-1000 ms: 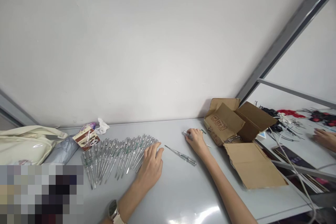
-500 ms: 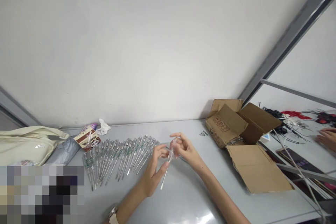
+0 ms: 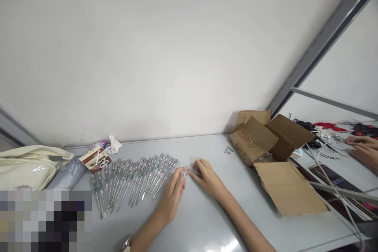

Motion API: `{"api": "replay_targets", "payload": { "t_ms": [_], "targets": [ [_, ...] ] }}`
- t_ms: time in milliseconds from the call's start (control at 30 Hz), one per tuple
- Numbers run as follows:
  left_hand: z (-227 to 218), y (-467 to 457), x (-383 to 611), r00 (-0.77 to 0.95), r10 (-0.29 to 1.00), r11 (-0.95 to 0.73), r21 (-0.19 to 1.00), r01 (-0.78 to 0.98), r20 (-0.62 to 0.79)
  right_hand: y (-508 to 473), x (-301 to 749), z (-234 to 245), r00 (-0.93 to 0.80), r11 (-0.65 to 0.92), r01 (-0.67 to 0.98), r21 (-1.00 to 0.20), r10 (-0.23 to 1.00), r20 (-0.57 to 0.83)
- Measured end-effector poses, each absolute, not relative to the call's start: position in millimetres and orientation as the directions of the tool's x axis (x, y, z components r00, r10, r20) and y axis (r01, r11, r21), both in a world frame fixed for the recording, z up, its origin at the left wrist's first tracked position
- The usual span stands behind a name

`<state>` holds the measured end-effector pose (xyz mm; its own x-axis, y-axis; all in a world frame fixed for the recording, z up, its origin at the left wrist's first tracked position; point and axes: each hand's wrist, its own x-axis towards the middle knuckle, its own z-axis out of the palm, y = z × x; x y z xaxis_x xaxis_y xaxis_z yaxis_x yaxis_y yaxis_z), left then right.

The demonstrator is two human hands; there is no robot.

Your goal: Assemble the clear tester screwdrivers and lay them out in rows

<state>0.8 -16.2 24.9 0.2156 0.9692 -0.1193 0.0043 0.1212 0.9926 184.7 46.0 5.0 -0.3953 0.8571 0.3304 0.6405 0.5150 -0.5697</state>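
Observation:
My left hand [image 3: 173, 195] is closed around the clear plastic handle of a screwdriver [image 3: 184, 171]. The metal shaft appears to point right, into the fingers of my right hand [image 3: 209, 179]. Thumb and fingertips of that hand close about the shaft; its tip is hidden there. To the left of my hands lies a fanned row of similar screwdrivers [image 3: 132, 179] with clear handles, some with green inside, handles toward the wall and shafts toward me.
Several small metal pieces [image 3: 228, 150] lie near an open cardboard box [image 3: 251, 141] at right. A cream bag [image 3: 29, 165], a grey pouch [image 3: 69, 173], a printed packet [image 3: 95, 159] and crumpled tissue [image 3: 113, 144] are left. Beyond the metal frame are another person's hands [image 3: 364, 147], a phone [image 3: 330, 175] and cables.
The screwdriver has turned from tip-down toward me to tip-right. My left hand has wrapped around its handle, and my right hand has moved from the handle end to the shaft.

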Motion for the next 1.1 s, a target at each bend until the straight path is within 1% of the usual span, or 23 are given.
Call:
{"api": "replay_targets", "payload": {
  "t_ms": [100, 200, 267, 333, 400, 433, 500, 567, 633, 733, 900, 1100],
  "targets": [
    [32, -19, 1, 0.236, 0.968, 0.077, 0.995, 0.057, -0.088, 46, 194, -7, -0.314, 0.482, 0.737, -0.474, 0.865, 0.391],
    [35, -21, 1, 0.216, 0.975, 0.015, 0.992, 0.129, -0.043, 50, 211, -16, -0.198, 0.397, 0.827, -0.398, 0.869, 0.454],
    [35, -23, 0, 0.211, 0.977, -0.058, 0.973, 0.225, 0.01, 54, 227, -20, -0.134, 0.34, 0.86, -0.379, 0.869, 0.475],
    [33, -24, -1, 0.224, 0.972, -0.155, 0.918, 0.366, 0.075, 59, 243, -20, -0.086, 0.297, 0.874, -0.385, 0.874, 0.479],
    [30, -23, -2, 0.265, 0.95, -0.285, 0.807, 0.517, 0.166, 66, 261, -17, -0.027, 0.243, 0.881, -0.405, 0.882, 0.471],
    [28, -23, -2, 0.292, 0.929, -0.361, 0.72, 0.592, 0.226, 71, 270, -14, 0.011, 0.21, 0.884, -0.417, 0.884, 0.468],
    [23, -23, 0, 0.342, 0.873, -0.482, 0.504, 0.716, 0.348, 82, 286, -8, 0.084, 0.143, 0.891, -0.43, 0.88, 0.467],
    [19, -23, 3, 0.379, 0.82, -0.532, 0.327, 0.781, 0.429, 95, 299, -3, 0.13, 0.092, 0.903, -0.419, 0.872, 0.472],
    [17, -24, 5, 0.403, 0.794, -0.55, 0.256, 0.795, 0.455, 107, 306, 0, 0.141, 0.06, 0.916, -0.395, 0.877, 0.46],
    [18, -25, 6, 0.43, 0.784, -0.571, 0.25, 0.782, 0.447, 117, 307, 1, 0.151, 0.011, 0.934, -0.357, 0.893, 0.424],
    [20, -25, 5, 0.436, 0.8, -0.572, 0.307, 0.76, 0.412, 122, 301, 2, 0.193, -0.074, 0.95, -0.305, 0.905, 0.38],
    [19, -26, 5, 0.447, 0.808, -0.57, 0.313, 0.76, 0.385, 126, 295, 6, 0.217, -0.121, 0.953, -0.279, 0.913, 0.344]
  ]
}}
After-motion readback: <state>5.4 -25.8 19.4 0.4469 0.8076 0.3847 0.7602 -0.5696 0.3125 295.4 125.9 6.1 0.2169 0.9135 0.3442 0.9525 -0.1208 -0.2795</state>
